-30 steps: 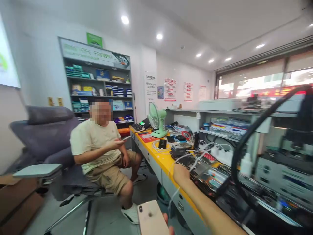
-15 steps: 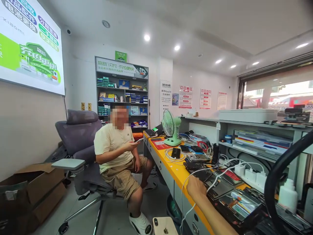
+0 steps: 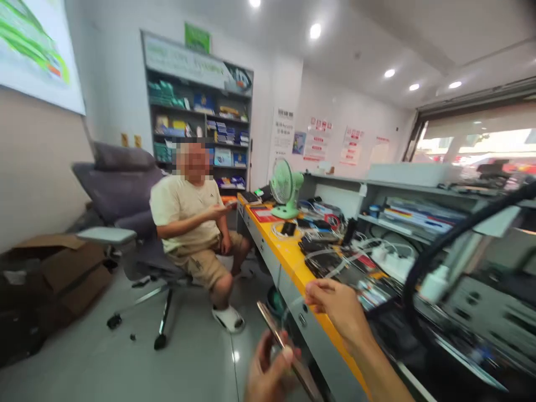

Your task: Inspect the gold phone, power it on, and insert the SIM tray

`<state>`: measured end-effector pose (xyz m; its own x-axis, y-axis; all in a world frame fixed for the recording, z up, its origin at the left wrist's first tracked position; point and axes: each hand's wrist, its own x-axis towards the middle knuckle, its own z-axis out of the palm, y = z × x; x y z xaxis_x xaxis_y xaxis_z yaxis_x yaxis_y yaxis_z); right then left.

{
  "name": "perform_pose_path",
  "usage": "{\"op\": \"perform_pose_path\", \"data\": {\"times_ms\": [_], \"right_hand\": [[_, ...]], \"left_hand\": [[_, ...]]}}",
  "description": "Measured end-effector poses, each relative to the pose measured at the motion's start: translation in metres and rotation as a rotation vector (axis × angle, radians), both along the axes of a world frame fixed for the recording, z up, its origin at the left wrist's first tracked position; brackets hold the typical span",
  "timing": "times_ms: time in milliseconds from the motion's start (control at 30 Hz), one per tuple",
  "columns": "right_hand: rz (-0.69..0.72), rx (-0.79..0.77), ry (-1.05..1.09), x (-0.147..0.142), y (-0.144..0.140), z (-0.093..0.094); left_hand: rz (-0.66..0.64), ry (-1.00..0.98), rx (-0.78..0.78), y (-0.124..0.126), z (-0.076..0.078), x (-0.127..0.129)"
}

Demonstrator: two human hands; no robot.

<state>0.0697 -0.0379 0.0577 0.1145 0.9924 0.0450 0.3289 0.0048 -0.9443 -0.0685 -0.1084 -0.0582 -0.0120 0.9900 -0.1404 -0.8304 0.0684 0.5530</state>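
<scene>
Squeezed at six o'clock, likely against falling, the phone (image 3: 303, 377) sits in my left hand (image 3: 268, 373); my right hand (image 3: 338, 306) pinches a cord (image 3: 335, 271).

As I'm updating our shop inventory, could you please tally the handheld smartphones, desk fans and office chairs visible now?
Handheld smartphones: 2 (one in the wearer's left hand, one held by the seated person)
Desk fans: 1
Office chairs: 1
Total: 4

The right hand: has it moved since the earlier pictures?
Yes. Judged against the drawer handle, the right hand has moved down and to the right in the view.
</scene>
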Motion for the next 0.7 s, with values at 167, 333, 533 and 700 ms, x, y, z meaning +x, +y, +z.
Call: {"op": "perform_pose_path", "data": {"times_ms": [167, 333, 533, 700], "right_hand": [[0.022, -0.016, 0.238, 0.006, -0.086, -0.011], [-0.100, 0.036, 0.307, 0.008, -0.124, -0.031], [-0.179, 0.132, 0.326, 0.016, -0.140, -0.046], [-0.271, 0.305, 0.240, 0.018, -0.153, -0.054]], "left_hand": [[-0.023, 0.347, 0.064, -0.029, 0.022, 0.024], [0.061, 0.455, 0.053, -0.046, 0.025, 0.048], [0.114, 0.599, 0.107, -0.054, 0.019, 0.065], [0.179, 0.609, 0.096, -0.063, 0.025, 0.079]]}}
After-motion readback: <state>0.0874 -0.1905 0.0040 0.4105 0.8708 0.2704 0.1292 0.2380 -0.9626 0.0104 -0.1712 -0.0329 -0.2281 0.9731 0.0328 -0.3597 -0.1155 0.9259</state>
